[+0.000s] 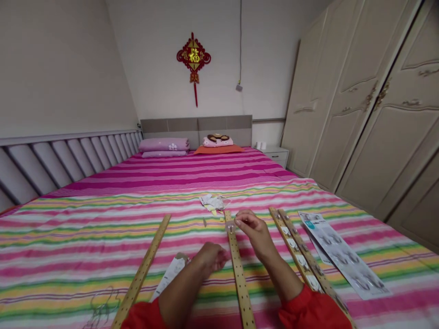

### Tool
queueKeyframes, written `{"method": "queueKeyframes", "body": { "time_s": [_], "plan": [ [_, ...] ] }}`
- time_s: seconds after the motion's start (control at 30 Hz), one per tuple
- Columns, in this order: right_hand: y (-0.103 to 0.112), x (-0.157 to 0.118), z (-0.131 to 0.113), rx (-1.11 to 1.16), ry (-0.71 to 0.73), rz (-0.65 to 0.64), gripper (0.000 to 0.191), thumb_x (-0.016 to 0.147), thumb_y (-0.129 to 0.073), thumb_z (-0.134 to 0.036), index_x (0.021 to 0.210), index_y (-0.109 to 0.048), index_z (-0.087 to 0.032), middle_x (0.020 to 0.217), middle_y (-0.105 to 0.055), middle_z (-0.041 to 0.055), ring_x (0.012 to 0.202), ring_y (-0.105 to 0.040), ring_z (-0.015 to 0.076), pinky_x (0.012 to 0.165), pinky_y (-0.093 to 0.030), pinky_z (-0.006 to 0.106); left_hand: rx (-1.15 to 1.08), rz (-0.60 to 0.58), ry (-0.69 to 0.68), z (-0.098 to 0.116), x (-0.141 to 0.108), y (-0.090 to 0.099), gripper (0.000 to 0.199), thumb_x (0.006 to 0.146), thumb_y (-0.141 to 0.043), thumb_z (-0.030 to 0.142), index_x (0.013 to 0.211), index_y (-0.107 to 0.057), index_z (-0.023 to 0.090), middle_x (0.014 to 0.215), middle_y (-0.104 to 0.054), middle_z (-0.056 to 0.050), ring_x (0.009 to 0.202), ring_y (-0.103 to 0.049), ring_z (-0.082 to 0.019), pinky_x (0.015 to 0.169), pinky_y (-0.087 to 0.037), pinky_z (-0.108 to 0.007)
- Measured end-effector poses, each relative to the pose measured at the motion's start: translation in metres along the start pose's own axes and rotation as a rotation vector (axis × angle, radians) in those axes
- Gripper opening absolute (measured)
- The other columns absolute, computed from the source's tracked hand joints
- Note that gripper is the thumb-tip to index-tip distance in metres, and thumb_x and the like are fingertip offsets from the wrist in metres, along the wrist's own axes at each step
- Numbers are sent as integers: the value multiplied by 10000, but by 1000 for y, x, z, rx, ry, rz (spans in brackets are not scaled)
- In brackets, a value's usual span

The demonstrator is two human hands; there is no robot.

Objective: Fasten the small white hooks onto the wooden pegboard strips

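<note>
Striped bedding covers the bed (82, 249) before you, with a grey headboard (224, 125) at its far end and a pale wardrobe (343, 100) along the right. Four perforated strips lie on the near cover: one on your left, the middle strip (239, 278) between your hands, and a pair of strips (298, 256) to your right, bearing hooks and white patches.

Your hands are apart. Your right hand (252, 230) reaches the far part of the middle strip, its thumb and forefinger close together at the right edge of a clear hook plate (230, 225). You seem to be touching that plate, but whether you pinch it firmly cannot be told. Your left hand (211, 259) is blurred and loosely curled, just beside the strip's left edge; whether it holds anything is unclear.

The step in hand looks like placing or adjusting the plate over the strip. As a judgement, the next move calls for squaring the plate to the strip and steadying the wood. Torn packaging (213, 202) lies beyond the strip, and a hook pack (346, 258) lies right of the pair.
</note>
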State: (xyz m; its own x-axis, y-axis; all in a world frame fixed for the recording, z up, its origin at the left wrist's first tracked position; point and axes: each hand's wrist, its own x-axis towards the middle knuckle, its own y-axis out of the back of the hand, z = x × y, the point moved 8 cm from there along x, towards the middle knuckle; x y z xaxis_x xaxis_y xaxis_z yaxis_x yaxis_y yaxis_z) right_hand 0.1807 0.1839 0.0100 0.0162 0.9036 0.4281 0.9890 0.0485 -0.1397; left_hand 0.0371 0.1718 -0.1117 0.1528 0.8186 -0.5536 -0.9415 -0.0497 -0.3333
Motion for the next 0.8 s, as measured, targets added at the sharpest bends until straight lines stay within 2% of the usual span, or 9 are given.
{"method": "queueKeyframes", "body": {
  "time_s": [0.13,0.23,0.33,0.4,0.43,0.53,0.6,0.8],
  "plan": [
    [17,19,20,60,-99,65,167,611,-748,-345,663,-684,-199,880,-599,23,841,-554,186,749,-441,302,248,190,-252,58,18,26,139,815,-562,200,695,-564,130,596,-564,56,505,-519,-75,539,-434,-228],
    [26,29,46,102,-219,89,200,598,-758,-341,702,-682,-188,758,-636,-2,702,-575,148,681,-450,291,357,279,-413,101,29,39,33,726,-625,116,720,-609,144,638,-584,40,564,-539,-92,586,-417,-222],
    [33,36,74,134,-346,82,182,628,-752,-297,720,-664,-166,666,-640,-22,631,-585,122,640,-458,267,404,356,-521,124,34,47,351,602,-660,23,921,-629,165,764,-625,11,631,-571,-116,619,-401,-218],
    [36,40,93,147,-428,61,137,705,-709,-258,744,-643,-145,682,-637,-24,625,-590,110,630,-473,258,417,364,-557,125,37,45,466,576,-660,20,1017,-606,163,845,-644,-15,693,-592,-139,649,-409,-228],
    [37,42,102,152,-471,46,119,756,-670,-246,777,-632,-135,710,-635,-20,629,-592,108,623,-484,261,422,345,-563,121,37,40,441,581,-657,34,1003,-617,155,846,-653,-27,715,-600,-151,660,-415,-234],
    [37,45,127,155,-602,7,135,862,-554,-241,917,-597,-124,846,-630,11,676,-605,118,610,-516,281,434,228,-552,102,38,17,202,623,-639,91,815,-678,142,734,-677,-38,730,-615,-179,673,-437,-248],
    [36,45,140,151,-682,-4,175,876,-534,-255,996,-579,-135,937,-623,33,736,-614,135,635,-527,300,432,164,-541,88,37,2,135,631,-627,91,736,-690,148,686,-686,-36,731,-619,-186,686,-444,-252],
    [32,47,159,125,-836,22,253,876,-532,-269,1100,-545,-154,1081,-592,65,873,-609,181,726,-526,366,414,54,-561,62,40,-24,174,663,-545,85,717,-695,155,686,-696,-5,745,-616,-183,717,-442,-253]
  ]
}}
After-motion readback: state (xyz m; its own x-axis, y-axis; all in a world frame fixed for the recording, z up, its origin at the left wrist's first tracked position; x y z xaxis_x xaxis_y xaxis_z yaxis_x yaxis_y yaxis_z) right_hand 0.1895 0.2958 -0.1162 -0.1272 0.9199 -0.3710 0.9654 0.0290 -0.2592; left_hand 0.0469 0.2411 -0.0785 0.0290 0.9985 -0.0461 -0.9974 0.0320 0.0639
